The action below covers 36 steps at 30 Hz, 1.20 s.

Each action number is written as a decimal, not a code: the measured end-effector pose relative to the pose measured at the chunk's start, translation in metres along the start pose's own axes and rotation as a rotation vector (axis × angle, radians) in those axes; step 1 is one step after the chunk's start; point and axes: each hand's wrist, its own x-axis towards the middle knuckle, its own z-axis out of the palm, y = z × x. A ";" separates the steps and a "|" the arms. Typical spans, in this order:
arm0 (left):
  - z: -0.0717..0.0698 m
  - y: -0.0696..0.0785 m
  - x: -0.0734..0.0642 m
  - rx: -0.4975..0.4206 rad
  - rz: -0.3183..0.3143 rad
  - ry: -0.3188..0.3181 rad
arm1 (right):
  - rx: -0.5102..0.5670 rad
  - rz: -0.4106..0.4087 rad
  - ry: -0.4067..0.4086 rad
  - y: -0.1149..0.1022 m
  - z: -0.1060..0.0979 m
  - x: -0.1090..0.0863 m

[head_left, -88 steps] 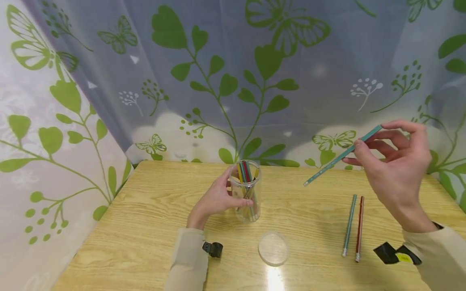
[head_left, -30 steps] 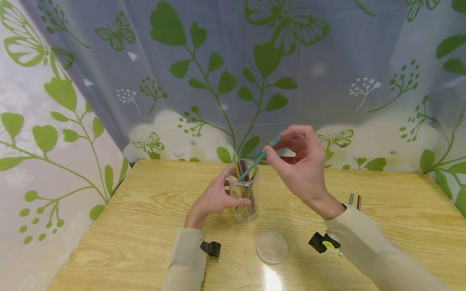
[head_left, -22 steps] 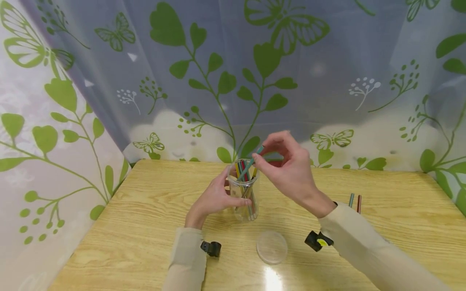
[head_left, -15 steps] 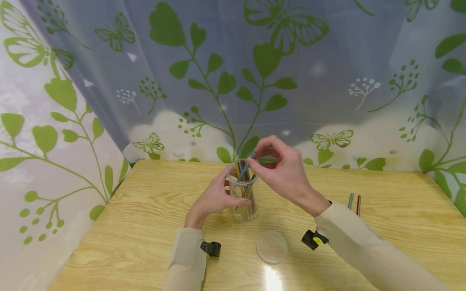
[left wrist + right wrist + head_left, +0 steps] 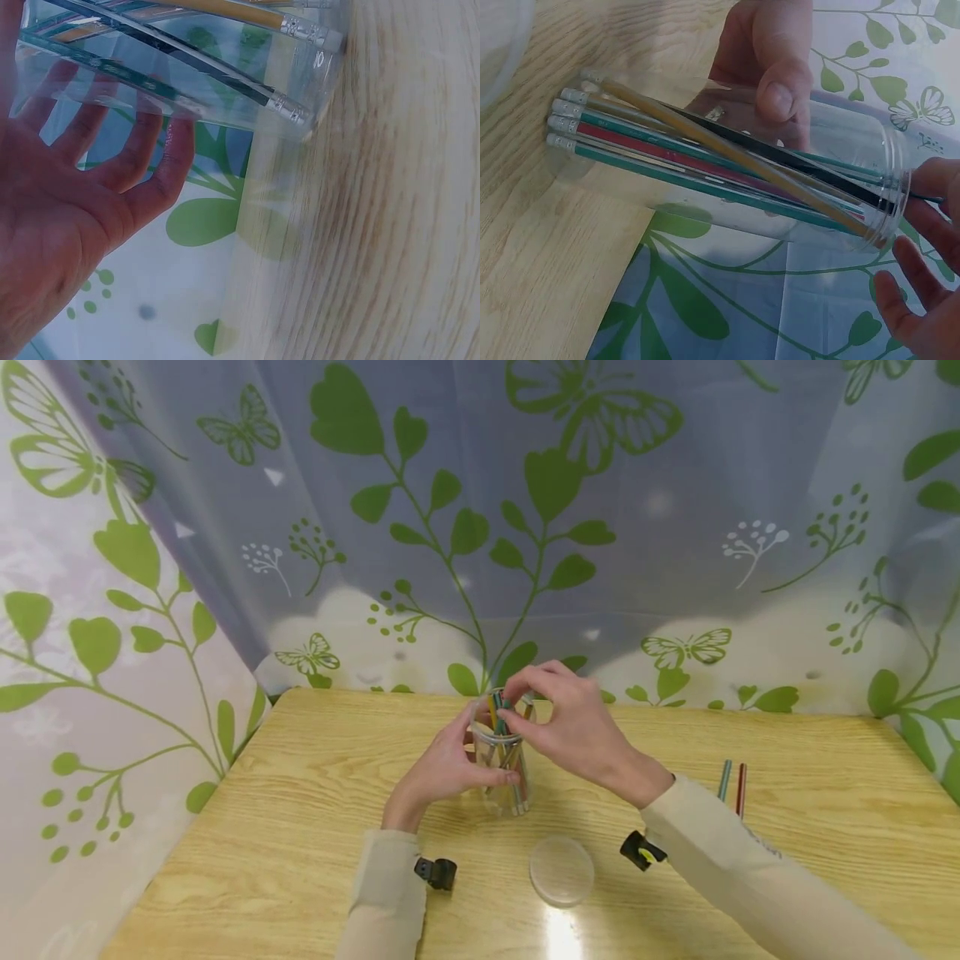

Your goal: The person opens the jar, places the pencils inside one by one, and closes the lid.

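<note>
A clear plastic jar (image 5: 491, 797) stands on the wooden table, with pencils of several colours inside. My left hand (image 5: 442, 768) grips it from the left, thumb across the front and fingers round the back. My right hand (image 5: 577, 727) is at the jar's mouth, thumb and forefinger pinching the top end of a teal pencil (image 5: 502, 705) whose lower length is down in the jar. Through the wall in the right wrist view, a yellow pencil (image 5: 727, 154) crosses the others slantwise, and white erasers point to the jar's base. A red pencil (image 5: 622, 142) lies among them.
A round clear lid (image 5: 562, 872) lies flat in front of the jar. To the right, a teal pencil (image 5: 724, 779) and a dark red pencil (image 5: 742, 789) lie on the table (image 5: 300, 827), partly hidden by my right sleeve. A patterned curtain (image 5: 420, 610) hangs behind the table.
My right hand has carried the teal pencil left from above the table's right side, put its eraser end into the jar and lowered it. My left hand has kept its grip on the jar.
</note>
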 end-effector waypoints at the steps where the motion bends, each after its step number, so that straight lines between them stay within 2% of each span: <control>1: 0.000 0.000 0.000 0.004 -0.003 0.002 | -0.015 -0.001 -0.012 0.000 0.001 -0.001; 7: 0.000 0.002 -0.002 0.036 -0.004 0.015 | -0.050 0.028 -0.079 -0.001 0.001 0.000; 14: -0.001 0.002 -0.003 -0.039 0.000 -0.017 | -0.110 0.063 -0.140 -0.005 0.004 0.008; 20: 0.000 0.002 -0.002 -0.019 -0.017 -0.015 | -0.147 0.111 -0.193 -0.008 0.005 0.013; 32: 0.000 0.002 -0.001 -0.021 -0.037 -0.018 | -0.215 0.085 -0.306 -0.011 0.001 0.024; 36: 0.000 0.001 -0.002 -0.031 -0.035 -0.021 | -0.183 0.082 -0.343 -0.012 -0.003 0.026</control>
